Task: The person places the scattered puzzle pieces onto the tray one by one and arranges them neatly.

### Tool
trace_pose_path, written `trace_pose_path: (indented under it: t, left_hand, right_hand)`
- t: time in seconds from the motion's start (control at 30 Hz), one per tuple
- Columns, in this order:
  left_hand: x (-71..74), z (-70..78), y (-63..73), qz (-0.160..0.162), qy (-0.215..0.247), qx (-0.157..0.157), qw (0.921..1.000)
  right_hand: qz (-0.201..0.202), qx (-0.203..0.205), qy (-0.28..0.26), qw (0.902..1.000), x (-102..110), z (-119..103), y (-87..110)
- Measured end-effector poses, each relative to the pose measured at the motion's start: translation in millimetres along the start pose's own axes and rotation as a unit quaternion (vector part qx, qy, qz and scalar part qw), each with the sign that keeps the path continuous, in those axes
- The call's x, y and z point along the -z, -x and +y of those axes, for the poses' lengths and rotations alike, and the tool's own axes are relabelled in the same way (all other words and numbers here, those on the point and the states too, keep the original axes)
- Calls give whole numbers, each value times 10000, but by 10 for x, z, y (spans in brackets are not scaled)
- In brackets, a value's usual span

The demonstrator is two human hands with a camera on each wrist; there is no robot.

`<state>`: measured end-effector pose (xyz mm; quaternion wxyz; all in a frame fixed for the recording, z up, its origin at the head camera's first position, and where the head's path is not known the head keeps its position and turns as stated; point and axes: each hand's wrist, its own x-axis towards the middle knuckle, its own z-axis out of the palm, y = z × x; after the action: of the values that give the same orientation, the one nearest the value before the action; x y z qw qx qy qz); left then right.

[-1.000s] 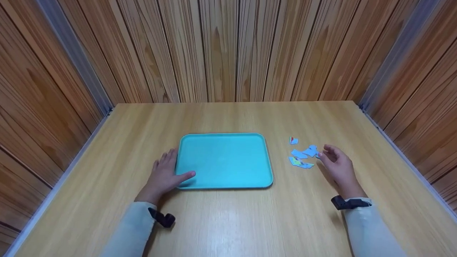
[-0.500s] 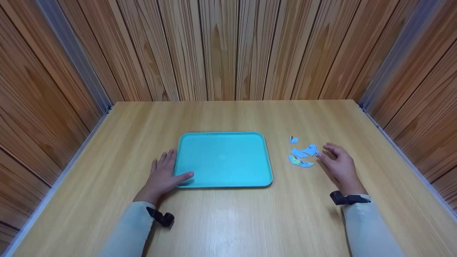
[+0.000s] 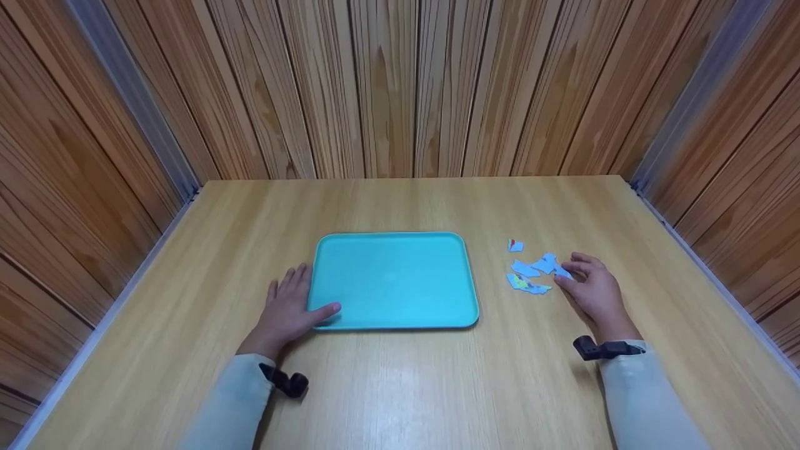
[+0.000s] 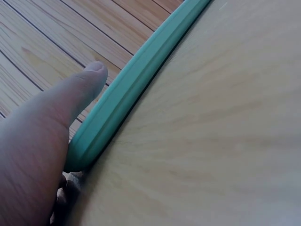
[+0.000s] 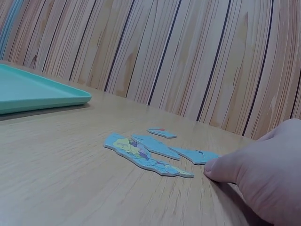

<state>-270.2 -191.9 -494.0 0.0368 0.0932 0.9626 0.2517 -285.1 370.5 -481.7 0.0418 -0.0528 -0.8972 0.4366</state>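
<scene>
My left hand [image 3: 284, 315] lies at the left end of a turquoise tray [image 3: 394, 281], its fingers stretched along the outer side and its thumb reaching over the front left corner. In the left wrist view the thumb [image 4: 77, 92] is raised above the tray's rim [image 4: 124, 92]. To the tray's right, my right hand [image 3: 594, 290] pinches the edge of a blue puzzle piece [image 3: 562, 271] between thumb and curled fingers. This piece adjoins another blue one [image 3: 545, 262]. In the right wrist view the thumb [image 5: 225, 167] is low over the table, and the other fingers are mostly hidden.
Left of the right hand lie a plain blue puzzle piece [image 3: 525, 269] and one with yellow and purple map print [image 3: 528, 285]. A small piece with a red patch [image 3: 515, 245] sits farther back. Wooden panels [image 3: 400, 87] enclose the table [image 3: 400, 387].
The right thumb has shifted slightly, and more of the blue puzzle piece shows at the right fingertips. The left hand and the tray stay in place.
</scene>
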Motion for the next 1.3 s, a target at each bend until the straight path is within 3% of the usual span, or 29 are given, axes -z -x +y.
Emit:
trace_pose_path:
  t: [0.17, 0.33, 0.63, 1.17, 1.3]
  left_hand:
    - [-1, 2, -4, 10, -27, 16, 10000]
    - [-9, -12, 7, -38, -73, 49, 10000]
    - [-22, -33, 1, -11, -101, 16, 9999]
    - [-32, -42, 1, 100, -181, -109, 9997]
    - [-38, -41, 3, 85, -173, -129, 9997]
  right_hand:
    - [97, 182, 164, 9997, -4, 13, -13]
    - [-33, -42, -133, 9999, -13, 10, -6]
    - [-88, -202, -206, 9995, -28, 9, 20]
    - [125, 136, 54, 9998, -111, -45, 51]
    - [155, 25, -121, 9998, -155, -91, 64]
